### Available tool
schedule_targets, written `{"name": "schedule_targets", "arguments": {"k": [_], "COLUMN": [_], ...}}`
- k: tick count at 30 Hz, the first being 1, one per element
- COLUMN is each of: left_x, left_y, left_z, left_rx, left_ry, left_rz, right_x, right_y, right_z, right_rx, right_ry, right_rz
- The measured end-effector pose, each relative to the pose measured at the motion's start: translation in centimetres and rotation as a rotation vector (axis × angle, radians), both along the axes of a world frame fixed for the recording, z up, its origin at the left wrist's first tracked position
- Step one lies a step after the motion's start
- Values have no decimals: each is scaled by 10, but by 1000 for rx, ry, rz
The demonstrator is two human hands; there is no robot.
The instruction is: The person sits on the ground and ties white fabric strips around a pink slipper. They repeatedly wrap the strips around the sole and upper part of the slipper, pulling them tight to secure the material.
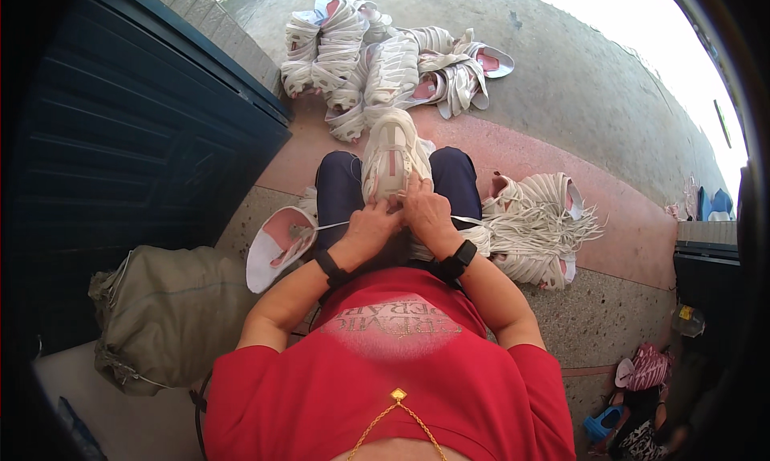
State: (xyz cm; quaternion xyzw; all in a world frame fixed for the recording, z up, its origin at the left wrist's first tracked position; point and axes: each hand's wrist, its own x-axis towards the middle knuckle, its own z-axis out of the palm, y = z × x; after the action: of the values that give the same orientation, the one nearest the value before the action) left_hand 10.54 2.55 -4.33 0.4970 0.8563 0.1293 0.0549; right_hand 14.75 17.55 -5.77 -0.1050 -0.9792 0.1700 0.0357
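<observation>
A white-and-beige shoe upper (393, 158) sits between my knees, its toe pointing away from me. My left hand (370, 235) is at its near end, fingers pinched together on a white shoelace (330, 225) that runs out to the left. My right hand (431, 217) grips the near right side of the upper, fingertips close to those of the left. Another stretch of lace shows right of my right wrist. What lies exactly between the fingertips is partly hidden by the hands.
Beyond my knees lies a heap of laced white shoe uppers (391, 72). More uppers with loose laces (533, 228) are at my right, and one pink-lined upper (277, 248) at my left. A stuffed olive sack (180, 309) stands beside a dark door (144, 140).
</observation>
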Motion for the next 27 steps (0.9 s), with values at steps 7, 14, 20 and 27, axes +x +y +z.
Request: {"name": "schedule_targets", "arguments": {"k": [7,14,20,27], "left_x": [-34,-44,-44,-56], "left_y": [-25,-14,-19,-22], "left_z": [-10,-25,-37,-38], "left_rx": [290,245,306,272], "left_ry": [-207,-403,-373,-423], "left_rz": [320,340,242,195], "right_x": [-3,2,9,-40], "right_y": [7,13,11,62], "right_z": [3,-22,-43,-17], "right_rx": [-147,-425,-506,-665], "right_ry": [-98,-170,-147,-136], "right_rz": [88,-10,-69,-189]}}
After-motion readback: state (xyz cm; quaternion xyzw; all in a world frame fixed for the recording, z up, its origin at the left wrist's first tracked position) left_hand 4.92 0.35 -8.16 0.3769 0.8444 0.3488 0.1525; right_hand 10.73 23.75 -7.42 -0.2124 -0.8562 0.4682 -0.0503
